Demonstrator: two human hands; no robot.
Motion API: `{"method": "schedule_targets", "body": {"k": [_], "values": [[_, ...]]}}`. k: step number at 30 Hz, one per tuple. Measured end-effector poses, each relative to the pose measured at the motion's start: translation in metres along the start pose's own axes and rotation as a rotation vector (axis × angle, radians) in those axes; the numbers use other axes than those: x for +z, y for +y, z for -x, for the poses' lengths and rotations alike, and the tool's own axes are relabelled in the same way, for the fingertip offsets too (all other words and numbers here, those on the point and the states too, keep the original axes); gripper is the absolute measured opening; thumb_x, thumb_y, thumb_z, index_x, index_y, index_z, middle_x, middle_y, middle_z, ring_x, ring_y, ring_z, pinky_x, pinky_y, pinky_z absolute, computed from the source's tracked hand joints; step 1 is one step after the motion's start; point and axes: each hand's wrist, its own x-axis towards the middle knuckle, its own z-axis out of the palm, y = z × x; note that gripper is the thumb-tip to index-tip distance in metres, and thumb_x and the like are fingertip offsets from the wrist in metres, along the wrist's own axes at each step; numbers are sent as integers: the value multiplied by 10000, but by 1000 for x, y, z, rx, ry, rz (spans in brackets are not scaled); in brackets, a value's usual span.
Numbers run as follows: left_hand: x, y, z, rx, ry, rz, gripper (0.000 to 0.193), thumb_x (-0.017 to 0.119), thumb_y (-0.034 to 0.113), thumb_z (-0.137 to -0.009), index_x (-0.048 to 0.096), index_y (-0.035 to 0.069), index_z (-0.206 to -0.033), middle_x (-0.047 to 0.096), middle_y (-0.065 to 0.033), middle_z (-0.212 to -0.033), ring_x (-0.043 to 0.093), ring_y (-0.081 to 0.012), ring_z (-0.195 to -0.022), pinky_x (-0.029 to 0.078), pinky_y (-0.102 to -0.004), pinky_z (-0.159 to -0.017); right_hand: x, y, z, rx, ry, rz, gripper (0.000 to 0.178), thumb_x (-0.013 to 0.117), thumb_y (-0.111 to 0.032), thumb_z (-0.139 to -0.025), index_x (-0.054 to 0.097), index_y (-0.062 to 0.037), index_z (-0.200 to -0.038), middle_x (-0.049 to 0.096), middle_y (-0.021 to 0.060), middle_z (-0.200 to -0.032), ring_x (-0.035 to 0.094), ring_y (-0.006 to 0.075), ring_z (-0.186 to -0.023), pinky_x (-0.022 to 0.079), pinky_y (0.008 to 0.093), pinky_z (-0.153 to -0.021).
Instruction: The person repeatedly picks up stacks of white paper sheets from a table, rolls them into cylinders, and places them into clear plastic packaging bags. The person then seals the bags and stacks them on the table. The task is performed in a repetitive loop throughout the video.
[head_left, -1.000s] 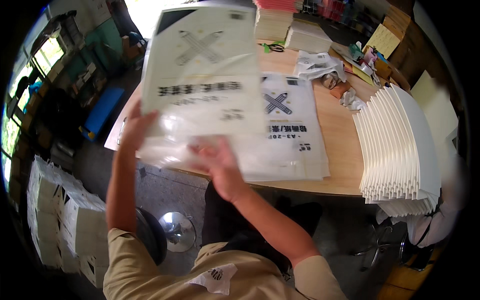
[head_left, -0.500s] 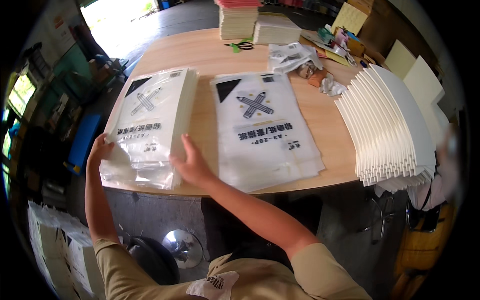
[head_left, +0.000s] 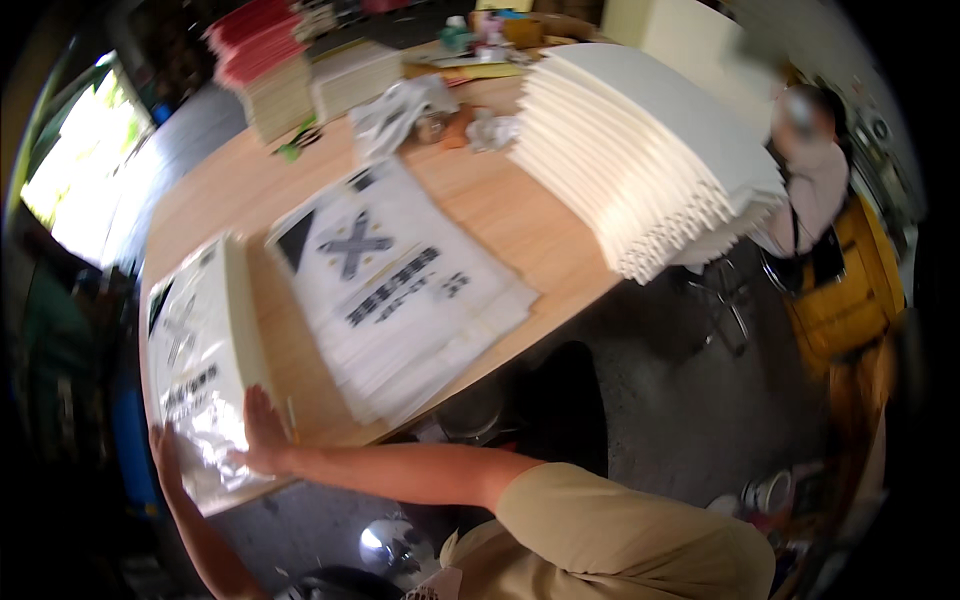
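Note:
A thick stack of bagged drawing paper (head_left: 235,330), in clear plastic printed with crossed pencils, lies at the table's left edge. My left hand (head_left: 166,455) rests along its left side near the front, seen edge-on with its fingers roughly straight. Against the right side of the same stack, my right hand (head_left: 264,432) lies flat, fingers stretched out and pointing away from me. Shiny plastic of the bag's near end shows between the two hands. To the right is a flat pile of printed plastic bags (head_left: 400,290), which neither hand touches.
A big fanned stack of white paper (head_left: 620,160) stands at the right of the wooden table (head_left: 555,235). Farther back are pink-topped paper (head_left: 265,80), scissors (head_left: 300,140) and crumpled plastic (head_left: 400,110). Another person (head_left: 810,180) sits at the right beside a yellow chair (head_left: 850,290).
The view has swung to the right, so the table appears tilted and farther left. Both hands stay beside the bagged stack; my right hand's fingers now lie flatter along its side.

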Motion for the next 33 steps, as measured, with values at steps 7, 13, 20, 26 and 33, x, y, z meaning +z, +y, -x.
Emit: {"method": "schedule_targets", "body": {"k": [7, 13, 20, 26, 33], "values": [[-40, -21, -19, 232, 54, -245, 663, 649, 287, -953, 380, -46, -1459, 442, -247, -1467, 444, -349, -1356, 358, -395, -1116, -167, -4, 96, -503, 151, -44, 734, 654, -251, -915, 288, 19, -1491, 140, 255, -1598, 85, 366, -1508, 152, 447, -1216], [-10, 203, 147, 728, 471, -102, 471, 591, 126, -977, 468, -1, -1414, 499, -180, -1436, 486, -315, -1313, 349, -404, -1123, -454, 16, 310, -763, 1109, 580, 258, 702, -39, -842, 637, -21, -1091, 613, 172, -1258, 540, 361, -1235, 380, 471, -1092], [119, 336, 302, 1072, 40, 155, 393, 562, -28, -874, 566, -10, -1266, 572, -216, -1322, 504, -381, -1289, 361, -468, -1100, -569, 15, 410, -373, 1147, 1200, 317, 782, -140, -775, 706, -53, -1070, 675, 78, -1205, 528, 284, -1259, 412, 403, -1045], [161, 395, 366, 1078, -277, 308, 405, 625, -45, -780, 609, -11, -1183, 601, -222, -1265, 550, -379, -1222, 400, -449, -1064, -580, 22, 406, -346, 1105, 1175, 240, 765, -136, -793, 727, -79, -1023, 711, 52, -1106, 589, 246, -1154, 423, 380, -1009], [201, 436, 407, 1130, -603, 460, 321, 663, -5, -805, 644, -1, -1126, 666, -185, -1138, 616, -362, -1084, 459, -409, -971, -599, 27, 400, -565, 1191, 1419, 151, 721, -25, -792, 706, -59, -938, 725, 38, -919, 674, 221, -857, 442, 361, -872]]}}
